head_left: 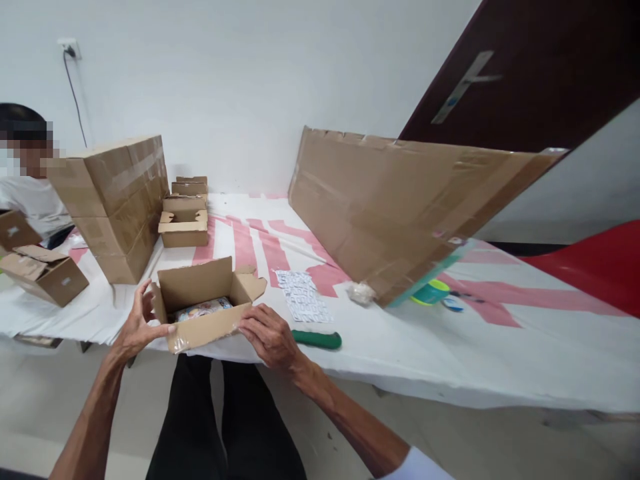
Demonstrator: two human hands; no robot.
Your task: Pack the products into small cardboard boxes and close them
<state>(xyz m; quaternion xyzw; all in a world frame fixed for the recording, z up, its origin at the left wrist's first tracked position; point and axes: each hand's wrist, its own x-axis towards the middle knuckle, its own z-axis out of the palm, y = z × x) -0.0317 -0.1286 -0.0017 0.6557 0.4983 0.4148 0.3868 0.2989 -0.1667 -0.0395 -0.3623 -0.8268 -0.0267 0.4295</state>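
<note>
An open cardboard box (207, 333) sits at the table's front edge, its flaps raised. Inside it lies a packet with a colourful print (203, 309). My left hand (137, 325) grips the box's left end, thumb on the front wall and fingers along the side. At the front right corner, the fingers of my right hand (269, 333) are closed on the cardboard. Just right of that hand lies a green handle-like object (317, 339), partly hidden by it. A sheet of printed labels (303, 297) rests flat behind it.
Taped boxes (107, 210) are stacked at the left, with open boxes (184, 233) behind. A large cardboard panel (400, 207) leans at the right near a roll of tape (431, 291) and a clear crumpled lump (361, 293). Another person (33, 193) sits far left beside a box (47, 273).
</note>
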